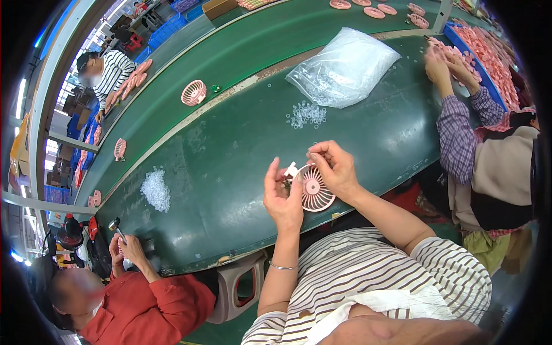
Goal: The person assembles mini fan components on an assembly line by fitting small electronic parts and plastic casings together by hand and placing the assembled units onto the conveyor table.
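A round pink fan cage (318, 198) with curved slats is held up over the near edge of the green table. My left hand (284, 202) grips its left side between thumb and fingers. A small white piece (291, 171) sticks up from the cage's rim beside those fingers. At the upper right of the rim, my right hand (338, 172) has its thumb and forefinger pinched together. Whatever lies in that pinch is too small to make out. Beyond my hands is a loose pile of small clear rings (306, 115).
A clear plastic bag (348, 66) of rings lies farther back; another ring pile (155, 190) is left. Fan cages (194, 92) sit on the green conveyor (247, 52). Co-workers sit on both sides, one holding a hammer (115, 225), one beside a blue bin (489, 86) of pink parts.
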`<state>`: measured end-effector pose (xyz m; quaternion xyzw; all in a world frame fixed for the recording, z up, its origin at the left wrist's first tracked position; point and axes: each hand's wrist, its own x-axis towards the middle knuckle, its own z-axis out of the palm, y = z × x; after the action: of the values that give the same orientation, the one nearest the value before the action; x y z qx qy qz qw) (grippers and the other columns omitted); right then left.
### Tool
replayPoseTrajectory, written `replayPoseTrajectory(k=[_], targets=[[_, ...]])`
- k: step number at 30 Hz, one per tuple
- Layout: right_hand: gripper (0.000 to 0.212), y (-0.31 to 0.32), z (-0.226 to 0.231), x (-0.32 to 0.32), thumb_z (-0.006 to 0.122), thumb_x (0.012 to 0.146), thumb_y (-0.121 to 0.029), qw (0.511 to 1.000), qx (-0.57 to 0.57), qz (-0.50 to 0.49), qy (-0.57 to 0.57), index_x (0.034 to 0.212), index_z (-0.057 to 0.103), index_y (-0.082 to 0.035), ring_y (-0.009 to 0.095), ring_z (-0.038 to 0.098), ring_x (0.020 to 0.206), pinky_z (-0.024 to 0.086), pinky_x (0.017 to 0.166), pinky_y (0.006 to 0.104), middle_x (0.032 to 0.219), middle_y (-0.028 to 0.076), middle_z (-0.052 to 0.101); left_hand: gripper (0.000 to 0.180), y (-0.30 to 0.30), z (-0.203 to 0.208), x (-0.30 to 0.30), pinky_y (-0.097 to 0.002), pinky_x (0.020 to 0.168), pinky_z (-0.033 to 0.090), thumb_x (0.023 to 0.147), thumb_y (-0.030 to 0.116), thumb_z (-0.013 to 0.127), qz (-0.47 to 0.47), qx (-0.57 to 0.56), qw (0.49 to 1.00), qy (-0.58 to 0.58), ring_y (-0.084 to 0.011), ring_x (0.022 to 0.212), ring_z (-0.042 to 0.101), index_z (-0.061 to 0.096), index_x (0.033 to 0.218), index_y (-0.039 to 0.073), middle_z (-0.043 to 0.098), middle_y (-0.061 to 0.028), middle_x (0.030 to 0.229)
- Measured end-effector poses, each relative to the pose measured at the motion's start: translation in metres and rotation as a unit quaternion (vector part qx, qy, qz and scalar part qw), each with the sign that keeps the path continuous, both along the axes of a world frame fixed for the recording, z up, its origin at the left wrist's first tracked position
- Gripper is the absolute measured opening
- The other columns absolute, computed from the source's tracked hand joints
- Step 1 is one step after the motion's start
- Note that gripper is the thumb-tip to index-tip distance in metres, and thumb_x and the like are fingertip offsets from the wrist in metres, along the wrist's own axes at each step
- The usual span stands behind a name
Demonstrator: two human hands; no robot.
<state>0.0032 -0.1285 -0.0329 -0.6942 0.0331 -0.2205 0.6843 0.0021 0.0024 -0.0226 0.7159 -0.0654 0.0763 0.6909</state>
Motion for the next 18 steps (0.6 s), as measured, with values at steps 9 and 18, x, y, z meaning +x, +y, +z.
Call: replayPoseTrajectory(k=[9,18], targets=[[0.008,-0.02,0.029,-0.006,0.064,0.08,-0.002,0.996,-0.082,0.01,0.045,0.087,0.064,0.002,0.012,0.062,0.073,0.05,0.066,0.0258,0.086,0.008,0.064,0.036,-0.006,-0.001,-0.004,-0.0288,0.087,0.048,0.082,-0.005,0.063,-0.08,-0.113,0.99,0.001,-0.0167,0.098,0.061,0.054,0.117,-0.004,0.062,-0.0138,0.106],[0.009,-0.015,0.031,-0.006,0.064,0.082,-0.002,0.984,0.113,0.086,0.103,0.089,0.063,0.003,0.007,0.061,0.07,0.051,0.063,0.022,0.08,0.005,0.066,0.03,-0.012,-0.007,-0.006,-0.0272,0.085,0.049,0.081,-0.004,0.065,-0.072,-0.066,0.995,-0.014,-0.0148,0.094,0.06,0.054,0.109,-0.003,0.06,-0.0118,0.106]])
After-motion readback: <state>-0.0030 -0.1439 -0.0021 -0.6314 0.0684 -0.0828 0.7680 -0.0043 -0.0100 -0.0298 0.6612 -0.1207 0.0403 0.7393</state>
